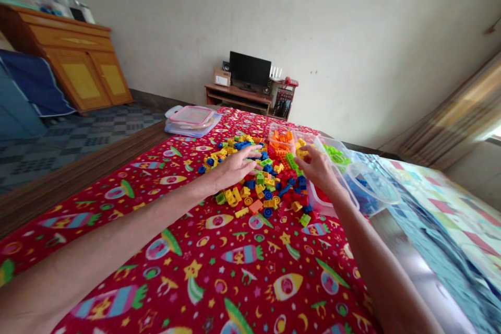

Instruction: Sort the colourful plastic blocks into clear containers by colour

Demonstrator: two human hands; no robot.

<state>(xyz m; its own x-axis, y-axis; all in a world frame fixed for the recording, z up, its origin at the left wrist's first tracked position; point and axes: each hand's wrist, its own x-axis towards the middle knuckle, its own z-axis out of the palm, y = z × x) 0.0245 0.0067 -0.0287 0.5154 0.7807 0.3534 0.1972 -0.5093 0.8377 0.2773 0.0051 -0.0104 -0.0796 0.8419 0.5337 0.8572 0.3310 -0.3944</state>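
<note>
My left hand [236, 168] reaches over a heap of toy building bricks [270, 180], its fingers stretched out and apart, with nothing seen in them. Across the heap, my right hand [318, 168] is curled, thumb and forefinger close together. A long green brick [291, 162] lies right beside its thumb; whether the fingers grip anything is hidden. Behind that hand, a clear container of yellow bricks [300, 144] is partly covered. Orange bricks [282, 138] fill another clear box at the heap's far side. Beneath my right wrist stands a clear box with red bricks [319, 194].
At the right are a clear box of light green bricks [337, 155] and a round tub [378, 190] with blue bricks. Stacked lids [191, 117] lie at the far left of the red patterned cloth [188, 266]. A monitor [250, 70] stands beyond.
</note>
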